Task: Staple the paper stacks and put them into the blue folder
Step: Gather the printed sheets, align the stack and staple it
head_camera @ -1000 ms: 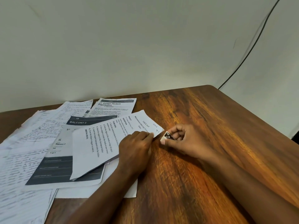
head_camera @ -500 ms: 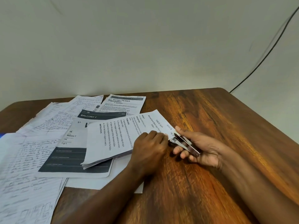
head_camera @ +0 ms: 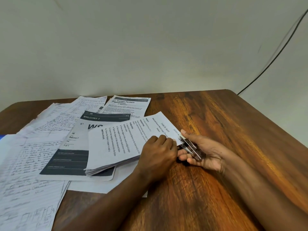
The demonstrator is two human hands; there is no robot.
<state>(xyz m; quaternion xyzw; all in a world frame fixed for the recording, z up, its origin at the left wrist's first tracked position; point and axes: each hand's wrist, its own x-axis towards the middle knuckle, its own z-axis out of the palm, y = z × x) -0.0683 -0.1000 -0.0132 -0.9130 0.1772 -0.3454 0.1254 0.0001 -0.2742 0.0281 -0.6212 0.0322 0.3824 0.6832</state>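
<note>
On the left half of the brown wooden table [head_camera: 216, 130] we see a spread of loose handwritten and printed sheets [head_camera: 33, 155], and at the far left edge a sliver of blue [head_camera: 1, 136] that may be the folder, though too little shows for us to be sure. On top of that spread lies the white printed paper stack [head_camera: 120, 144], several sheets thick. Its long axis runs from the near left toward the far right, and the far-right corner points at the stapler.

Our left hand [head_camera: 158, 152] rests on the stack just short of that corner, its fingers [head_camera: 168, 140] bent down onto the top sheet and pinning it. Immediately to the right, our right hand [head_camera: 205, 152] grips the slim silver metal stapler [head_camera: 190, 147], fingers curled under it and thumb on top. The stapler's long axis runs toward the far left, straight at the corner, and its mouth sits at the paper's edge. We judge the corner is entering the mouth, but we cannot tell how deep it lies.

The move ahead turns on that alignment: the corner lies just left of the right hand's fingers, so the right hand does the squeezing while the left keeps the sheets square.
</note>
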